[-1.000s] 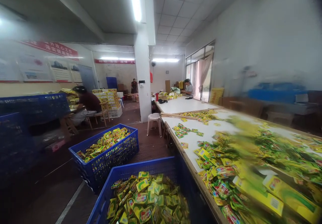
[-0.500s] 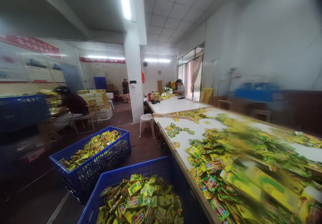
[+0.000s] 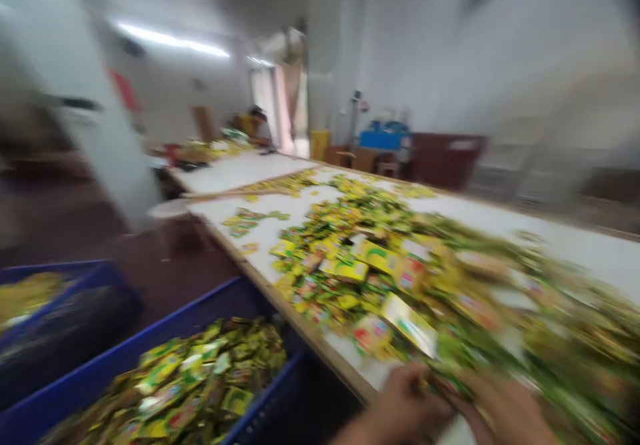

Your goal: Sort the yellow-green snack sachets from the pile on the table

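Head view, left hand (image 3: 407,410) and right hand (image 3: 505,408) at sachet heap (image 3: 370,278), beside wooden table edge (image 3: 300,328), grip unclear from blur

Hands: the left hand (image 3: 403,408) and the right hand (image 3: 505,408) are at 5 o'clock; the lower edge cuts both of them at the wrist; the fingers are blurred, so it is not possible to tell what they hold.
Pile: the foil packets (image 3: 380,265) are smeared by blur from 3 to 5 o'clock; their printing cannot be read.
Crates: the near blue crate (image 3: 150,371) at 7 o'clock is cut by the lower edge; the other blue crate (image 3: 55,311) at 8 o'clock is cut by the left edge.
Far end: the seated person (image 3: 254,128) at 11 o'clock is too small and blurred; the hands of this person cannot be seen clearly.
Back wall: the blue box (image 3: 383,140) at 1 o'clock is blurred; its contents are not to be seen.
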`<state>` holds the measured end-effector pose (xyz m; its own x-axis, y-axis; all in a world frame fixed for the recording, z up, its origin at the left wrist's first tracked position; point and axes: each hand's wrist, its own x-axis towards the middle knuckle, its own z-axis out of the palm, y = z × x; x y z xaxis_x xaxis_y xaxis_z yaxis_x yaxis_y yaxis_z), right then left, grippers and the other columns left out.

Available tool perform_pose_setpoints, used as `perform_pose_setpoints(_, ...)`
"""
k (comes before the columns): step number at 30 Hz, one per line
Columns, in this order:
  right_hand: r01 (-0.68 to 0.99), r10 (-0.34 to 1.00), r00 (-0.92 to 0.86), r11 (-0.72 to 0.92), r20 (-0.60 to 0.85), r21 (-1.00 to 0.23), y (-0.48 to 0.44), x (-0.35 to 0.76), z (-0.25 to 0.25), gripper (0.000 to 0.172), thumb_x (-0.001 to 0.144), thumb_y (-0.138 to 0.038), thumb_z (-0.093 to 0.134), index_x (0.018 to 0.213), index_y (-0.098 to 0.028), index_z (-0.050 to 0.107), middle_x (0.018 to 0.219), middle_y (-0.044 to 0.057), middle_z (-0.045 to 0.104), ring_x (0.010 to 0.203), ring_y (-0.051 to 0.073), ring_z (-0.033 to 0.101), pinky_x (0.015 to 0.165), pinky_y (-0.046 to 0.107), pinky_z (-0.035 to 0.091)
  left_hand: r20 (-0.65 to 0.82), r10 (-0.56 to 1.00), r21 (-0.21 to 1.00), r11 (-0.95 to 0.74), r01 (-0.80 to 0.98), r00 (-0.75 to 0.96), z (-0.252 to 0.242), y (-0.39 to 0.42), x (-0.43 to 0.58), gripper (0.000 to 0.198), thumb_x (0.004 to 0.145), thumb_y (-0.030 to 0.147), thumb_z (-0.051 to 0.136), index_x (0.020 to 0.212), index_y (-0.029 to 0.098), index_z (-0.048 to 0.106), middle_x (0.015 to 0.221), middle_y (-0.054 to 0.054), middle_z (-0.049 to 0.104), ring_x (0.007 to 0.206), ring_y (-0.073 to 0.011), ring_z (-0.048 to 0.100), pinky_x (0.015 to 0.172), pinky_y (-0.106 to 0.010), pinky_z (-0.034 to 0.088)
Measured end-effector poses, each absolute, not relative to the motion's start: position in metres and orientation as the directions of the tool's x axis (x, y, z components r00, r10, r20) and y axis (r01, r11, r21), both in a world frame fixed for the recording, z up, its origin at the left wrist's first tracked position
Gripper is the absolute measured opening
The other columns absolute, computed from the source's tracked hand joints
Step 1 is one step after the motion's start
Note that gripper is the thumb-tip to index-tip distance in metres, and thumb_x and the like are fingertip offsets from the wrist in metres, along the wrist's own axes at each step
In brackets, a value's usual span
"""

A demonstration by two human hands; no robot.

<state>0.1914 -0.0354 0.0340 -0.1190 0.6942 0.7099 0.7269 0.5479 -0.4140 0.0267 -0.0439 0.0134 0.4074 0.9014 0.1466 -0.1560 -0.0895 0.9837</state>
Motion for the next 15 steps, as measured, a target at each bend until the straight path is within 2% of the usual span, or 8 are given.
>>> perform_pose_setpoints(1,0.753,0.727,-0.151,0.524,0.670,-0.399,-0.041,0.204,0.034,0.011,0.088,-0.043,0.061,0.090,-0.034,0.066,0.085,0.005,0.067,0.081,0.026,0.064,0.066,0.039,0.054,0.130,0.901,0.981,-0.056,-0.186,0.414,0.006,-0.038,0.031,0.027,0.085,0.033,0.067,0.104,0.013,0.066,0.105,-0.006,0.068,0.097,-0.0227,0.064,0.089,-0.044,0.050)
perform_pose_setpoints(2,0.750,0.814,-0.121,0.450,0.567,-0.485,-0.044,0.212,0.035,0.012,0.088,-0.039,0.061,0.091,-0.028,0.065,0.087,0.006,0.067,0.084,0.026,0.063,0.071,0.040,0.053,0.114,0.899,0.977,-0.024,-0.213,0.422,-0.002,-0.031,0.036,0.030,0.079,0.030,0.075,0.103,0.014,0.068,0.102,-0.005,0.070,0.100,-0.0243,0.062,0.094,-0.041,0.046)
perform_pose_setpoints(4,0.682,0.912,0.037,0.276,0.409,-0.677,-0.043,0.219,0.036,0.015,0.085,-0.036,0.064,0.088,-0.022,0.061,0.082,0.005,0.065,0.076,0.023,0.061,0.065,0.036,0.051,0.074,0.889,0.969,0.043,-0.244,0.451,-0.016,-0.018,0.042,0.032,0.077,0.026,0.075,0.107,0.016,0.069,0.103,-0.004,0.071,0.102,-0.0248,0.061,0.094,-0.036,0.044)
perform_pose_setpoints(7,0.333,0.945,0.217,0.166,0.246,-0.928,-0.038,0.213,0.036,0.017,0.086,-0.035,0.063,0.093,-0.021,0.056,0.083,0.003,0.065,0.069,0.018,0.060,0.056,0.028,0.050,0.044,0.865,0.962,0.097,-0.254,0.500,-0.025,-0.008,0.043,0.029,0.082,0.026,0.070,0.110,0.019,0.069,0.104,-0.004,0.072,0.098,-0.0239,0.062,0.088,-0.032,0.046)
perform_pose_setpoints(9,0.141,0.948,0.234,0.185,0.214,-0.973,-0.039,0.204,0.035,0.021,0.087,-0.033,0.061,0.103,-0.021,0.056,0.093,0.005,0.067,0.073,0.018,0.062,0.055,0.026,0.051,0.044,0.862,0.964,0.096,-0.248,0.506,-0.024,-0.008,0.040,0.030,0.082,0.027,0.070,0.111,0.020,0.069,0.106,-0.005,0.072,0.102,-0.0245,0.062,0.090,-0.032,0.045)
perform_pose_setpoints(10,0.126,0.949,0.225,0.197,0.222,-0.972,-0.041,0.200,0.034,0.023,0.087,-0.031,0.061,0.107,-0.021,0.057,0.098,0.006,0.067,0.077,0.019,0.063,0.058,0.027,0.052,0.046,0.863,0.966,0.091,-0.244,0.503,-0.023,-0.009,0.039,0.031,0.082,0.028,0.070,0.112,0.020,0.069,0.108,-0.005,0.072,0.104,-0.0248,0.061,0.092,-0.032,0.044)
perform_pose_setpoints(12,0.249,0.942,0.199,0.219,0.271,-0.944,-0.045,0.195,0.032,0.020,0.085,-0.025,0.061,0.105,-0.021,0.062,0.098,0.006,0.067,0.083,0.020,0.063,0.066,0.028,0.052,0.047,0.865,0.968,0.084,-0.237,0.499,-0.020,-0.011,0.037,0.035,0.083,0.029,0.069,0.117,0.021,0.068,0.110,-0.005,0.072,0.106,-0.0254,0.061,0.093,-0.032,0.044)
perform_pose_setpoints(15,0.520,0.933,0.117,0.234,0.339,-0.822,-0.048,0.195,0.033,0.015,0.082,-0.014,0.058,0.094,-0.021,0.066,0.090,0.004,0.064,0.084,0.019,0.060,0.071,0.028,0.049,0.051,0.867,0.975,0.065,-0.213,0.495,-0.018,-0.011,0.038,0.037,0.084,0.032,0.067,0.120,0.022,0.067,0.114,-0.007,0.071,0.107,-0.0270,0.061,0.094,-0.035,0.045)
